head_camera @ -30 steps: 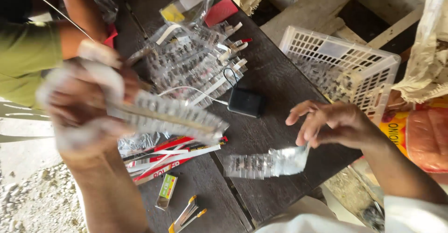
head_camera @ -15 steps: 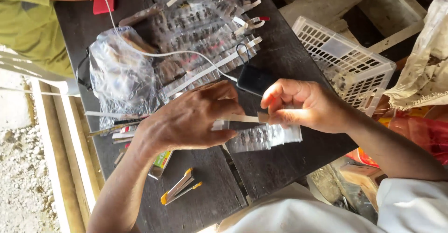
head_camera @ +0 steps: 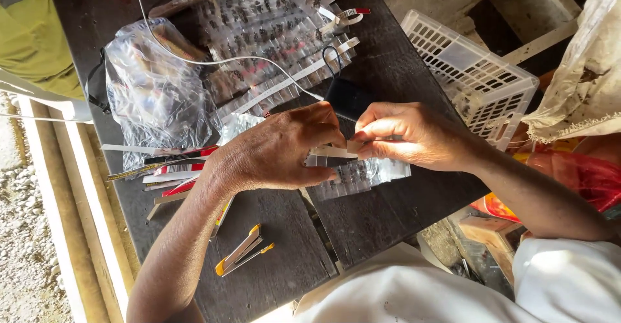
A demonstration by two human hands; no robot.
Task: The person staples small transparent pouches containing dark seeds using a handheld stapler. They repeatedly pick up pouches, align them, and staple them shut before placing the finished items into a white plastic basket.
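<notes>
My left hand and my right hand meet over the dark wooden table. Both pinch a narrow pale paper strip between thumb and fingers, one at each end. Just under the strip lies a clear plastic packet strip with small dark items, partly hidden by my left hand. A black box with a loop and a white cable sits right behind my hands.
Rows of similar clear packets cover the far table. A crumpled clear bag lies at left above red and white card strips. A yellow stapler lies near me. A white slotted basket stands at right. Another person's green sleeve shows at upper left.
My left hand dropped a packet strip and came down to the table. Both hands have closed on the paper strip and moved closer together above the packet.
</notes>
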